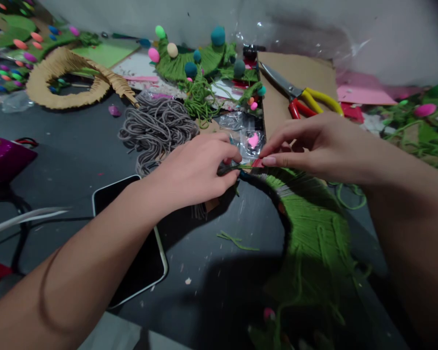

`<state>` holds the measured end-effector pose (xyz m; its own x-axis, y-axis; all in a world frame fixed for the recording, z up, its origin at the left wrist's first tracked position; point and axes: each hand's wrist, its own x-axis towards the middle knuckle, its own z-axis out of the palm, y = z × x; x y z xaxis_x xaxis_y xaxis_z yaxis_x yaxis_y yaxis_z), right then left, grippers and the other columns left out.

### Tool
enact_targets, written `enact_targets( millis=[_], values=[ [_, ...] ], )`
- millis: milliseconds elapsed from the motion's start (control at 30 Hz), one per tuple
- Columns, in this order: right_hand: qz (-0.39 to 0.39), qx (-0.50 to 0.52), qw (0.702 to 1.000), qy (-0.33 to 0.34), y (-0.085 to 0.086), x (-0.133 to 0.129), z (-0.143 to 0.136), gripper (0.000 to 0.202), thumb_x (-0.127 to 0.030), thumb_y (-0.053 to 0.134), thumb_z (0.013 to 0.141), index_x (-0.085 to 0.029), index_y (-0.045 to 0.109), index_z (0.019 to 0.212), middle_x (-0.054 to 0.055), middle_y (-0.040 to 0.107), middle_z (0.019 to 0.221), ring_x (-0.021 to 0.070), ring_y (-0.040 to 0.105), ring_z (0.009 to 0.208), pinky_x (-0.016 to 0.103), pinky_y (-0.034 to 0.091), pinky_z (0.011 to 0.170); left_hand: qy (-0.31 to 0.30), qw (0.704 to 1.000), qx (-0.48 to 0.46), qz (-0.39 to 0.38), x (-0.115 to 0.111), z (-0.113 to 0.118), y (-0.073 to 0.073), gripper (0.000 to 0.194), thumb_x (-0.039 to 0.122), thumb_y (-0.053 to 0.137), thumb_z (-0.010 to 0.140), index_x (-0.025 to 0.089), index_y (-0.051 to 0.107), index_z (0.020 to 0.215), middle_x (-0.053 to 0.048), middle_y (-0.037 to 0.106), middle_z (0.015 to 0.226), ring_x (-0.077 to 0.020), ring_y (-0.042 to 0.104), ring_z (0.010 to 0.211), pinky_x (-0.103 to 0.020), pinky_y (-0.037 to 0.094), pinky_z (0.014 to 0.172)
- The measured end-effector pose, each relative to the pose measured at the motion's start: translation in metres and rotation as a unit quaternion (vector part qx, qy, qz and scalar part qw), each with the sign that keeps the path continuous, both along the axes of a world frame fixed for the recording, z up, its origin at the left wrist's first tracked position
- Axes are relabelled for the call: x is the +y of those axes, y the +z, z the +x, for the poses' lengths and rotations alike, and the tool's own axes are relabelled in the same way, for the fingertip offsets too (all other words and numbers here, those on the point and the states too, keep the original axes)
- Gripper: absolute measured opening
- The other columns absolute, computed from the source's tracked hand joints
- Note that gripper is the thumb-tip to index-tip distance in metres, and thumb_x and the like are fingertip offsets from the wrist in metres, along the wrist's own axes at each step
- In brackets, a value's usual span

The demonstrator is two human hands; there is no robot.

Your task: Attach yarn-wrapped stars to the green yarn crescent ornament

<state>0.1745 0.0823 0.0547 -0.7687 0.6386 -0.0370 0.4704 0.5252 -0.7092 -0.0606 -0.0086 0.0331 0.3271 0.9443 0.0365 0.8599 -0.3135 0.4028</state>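
My left hand [200, 170] pinches a dark strand at the upper left end of a ring wrapped in green yarn [314, 223]. Just to its right, my right hand [302, 146] has thumb and index finger closed on a small red piece [257, 163] beside the same end. The wrapped ring curves down the right of the table, with loose green strands hanging on it and its lower part in shadow. A bundle of grey yarn [156, 124] lies behind my left hand. Short green yarn scraps [237, 240] rest inside the curve.
Scissors [292, 90] with red and yellow handles lie on cardboard [314, 68] behind my right hand. A phone [142, 262] is under my left forearm. A tan wrapped ring [40, 90], a green decorated piece [190, 63] and a purple device [7, 158] are further off.
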Motion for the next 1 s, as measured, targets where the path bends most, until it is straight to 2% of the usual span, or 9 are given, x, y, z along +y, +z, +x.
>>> enact_targets(
  millis=[133, 267, 567, 867, 1000],
  values=[
    [-0.003, -0.014, 1.0, -0.002, -0.001, 0.0, 0.001, 0.029, -0.05, 0.081, 0.087, -0.023, 0.085, 0.096, 0.001, 0.067, 0.073, 0.0116, 0.048, 0.064, 0.029, 0.035, 0.058, -0.002, 1.0, 0.002, 0.002, 0.0, 0.0, -0.001, 0.028, 0.037, 0.062, 0.096, 0.023, 0.079, 0.114, -0.009, 0.07, 0.112, -0.0234, 0.065, 0.093, -0.034, 0.049, 0.078],
    [0.001, -0.02, 1.0, -0.002, -0.002, -0.001, 0.0, 0.027, -0.048, 0.079, 0.089, -0.023, 0.085, 0.097, 0.002, 0.069, 0.077, 0.0126, 0.052, 0.067, 0.029, 0.037, 0.061, -0.002, 1.0, 0.001, 0.003, 0.0, 0.0, -0.002, 0.029, 0.036, 0.063, 0.096, 0.022, 0.079, 0.115, -0.009, 0.07, 0.112, -0.0228, 0.065, 0.093, -0.033, 0.048, 0.076],
    [-0.013, -0.018, 1.0, 0.004, -0.007, 0.003, 0.001, 0.042, -0.062, 0.078, 0.086, -0.022, 0.086, 0.097, 0.006, 0.075, 0.084, 0.0173, 0.057, 0.074, 0.034, 0.04, 0.065, -0.001, 1.0, 0.004, 0.005, 0.001, 0.001, -0.001, 0.03, 0.036, 0.062, 0.096, 0.022, 0.08, 0.115, -0.009, 0.07, 0.112, -0.0224, 0.065, 0.092, -0.033, 0.046, 0.074],
    [0.003, -0.005, 1.0, 0.019, -0.011, 0.006, 0.003, 0.041, -0.062, 0.078, 0.087, -0.024, 0.086, 0.098, 0.006, 0.073, 0.083, 0.017, 0.057, 0.073, 0.034, 0.04, 0.064, 0.002, 1.0, -0.003, 0.009, 0.0, 0.001, -0.002, 0.031, 0.038, 0.061, 0.096, 0.022, 0.08, 0.114, -0.008, 0.07, 0.11, -0.0217, 0.064, 0.09, -0.033, 0.046, 0.073],
    [0.011, -0.004, 1.0, 0.029, -0.012, 0.007, 0.003, 0.038, -0.058, 0.079, 0.088, -0.023, 0.086, 0.1, 0.006, 0.074, 0.085, 0.017, 0.058, 0.073, 0.034, 0.039, 0.065, 0.002, 1.0, -0.002, 0.006, 0.0, 0.001, -0.002, 0.031, 0.037, 0.062, 0.095, 0.022, 0.08, 0.114, -0.008, 0.07, 0.11, -0.0218, 0.064, 0.09, -0.033, 0.046, 0.074]
  ],
)
